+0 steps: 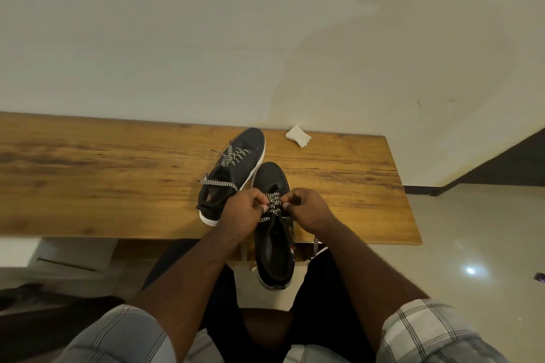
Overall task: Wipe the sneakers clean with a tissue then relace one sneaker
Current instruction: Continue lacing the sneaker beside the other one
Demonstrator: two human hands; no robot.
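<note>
Fingers (267, 209) of both hands pinching lace (275, 204), over near sneaker (272, 244)

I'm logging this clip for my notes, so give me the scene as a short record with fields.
surface: wooden table
near sneaker: heel hangs over the table's front edge
lace: pinched by left hand and right hand
far sneaker: on table, laced, ends loose
tissue: crumpled, near the table's back edge

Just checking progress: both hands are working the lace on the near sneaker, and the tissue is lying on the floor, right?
Not quite. The head view shows the tissue lying on the wooden table, beyond the sneakers. Both the left hand and right hand do pinch the lace on the near sneaker.
</note>
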